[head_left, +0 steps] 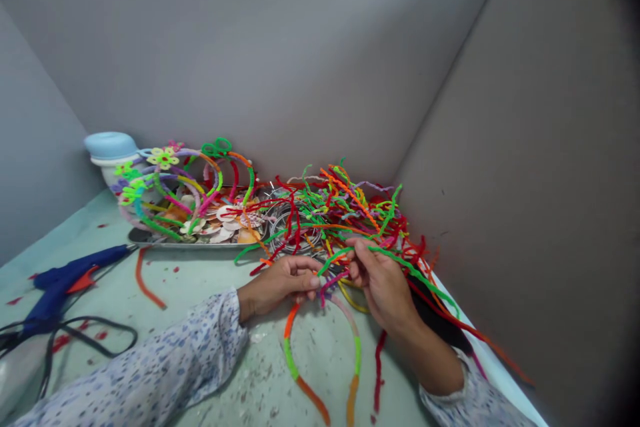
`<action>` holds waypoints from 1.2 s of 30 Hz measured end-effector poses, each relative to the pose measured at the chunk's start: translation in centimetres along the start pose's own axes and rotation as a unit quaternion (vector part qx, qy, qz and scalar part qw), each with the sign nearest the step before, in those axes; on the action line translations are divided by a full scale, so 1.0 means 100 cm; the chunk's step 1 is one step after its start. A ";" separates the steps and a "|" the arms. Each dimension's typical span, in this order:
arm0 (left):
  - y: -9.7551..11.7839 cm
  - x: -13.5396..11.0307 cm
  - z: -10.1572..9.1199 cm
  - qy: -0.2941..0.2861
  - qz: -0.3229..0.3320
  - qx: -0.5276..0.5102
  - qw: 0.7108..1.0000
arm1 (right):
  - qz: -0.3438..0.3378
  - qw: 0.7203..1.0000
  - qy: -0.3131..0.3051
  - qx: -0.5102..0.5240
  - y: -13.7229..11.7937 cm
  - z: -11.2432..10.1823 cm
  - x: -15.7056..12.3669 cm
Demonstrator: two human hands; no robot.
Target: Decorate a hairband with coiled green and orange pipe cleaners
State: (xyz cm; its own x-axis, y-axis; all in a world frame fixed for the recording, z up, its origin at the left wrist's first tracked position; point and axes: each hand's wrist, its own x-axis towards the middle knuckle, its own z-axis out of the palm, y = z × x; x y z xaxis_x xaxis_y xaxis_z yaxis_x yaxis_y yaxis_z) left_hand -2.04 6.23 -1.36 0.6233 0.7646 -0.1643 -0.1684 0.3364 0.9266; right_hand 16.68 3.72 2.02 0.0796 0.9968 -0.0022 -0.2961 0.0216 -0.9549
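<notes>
My left hand (295, 278) pinches the top of a headband (357, 346) wrapped in orange, green, pink and ochre pipe cleaner, together with one end of a green pipe cleaner (414, 262). To the right, my right hand (381, 284) has the same green pipe cleaner between thumb and fingers, its long free end trailing off to the right. A short magenta piece (330, 286) sticks out at the headband's top between both hands. The headband's two open ends point toward me. Exactly how the green strand meets the band is hidden by my left fingers.
A metal tray (200, 245) with shells and several finished headbands (220, 177) stands at the back left, by a blue-lidded white bottle (111, 147). Loose pipe cleaners (350, 204) pile up beside wire coils (295, 224). A blue glue gun (65, 280) with its cable lies left.
</notes>
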 end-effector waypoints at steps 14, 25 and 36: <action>0.001 0.002 -0.001 -0.037 -0.016 0.007 0.999 | -0.042 0.995 0.054 0.067 0.003 -0.007 0.010; 0.002 0.002 0.000 -0.057 -0.050 -0.009 0.997 | 0.003 0.992 0.028 0.119 0.008 -0.017 0.018; 0.000 0.001 0.003 -0.057 -0.032 -0.006 0.998 | 0.037 0.999 -0.019 0.006 0.031 -0.006 0.009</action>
State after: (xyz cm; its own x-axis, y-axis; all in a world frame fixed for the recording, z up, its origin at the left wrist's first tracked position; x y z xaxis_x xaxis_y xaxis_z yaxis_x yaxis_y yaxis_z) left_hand -1.73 6.14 -1.31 0.7156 0.6742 -0.1827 -0.1346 0.3896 0.9111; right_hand 16.46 4.66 -1.12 0.0200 0.9979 -0.0616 -0.3110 -0.0524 -0.9490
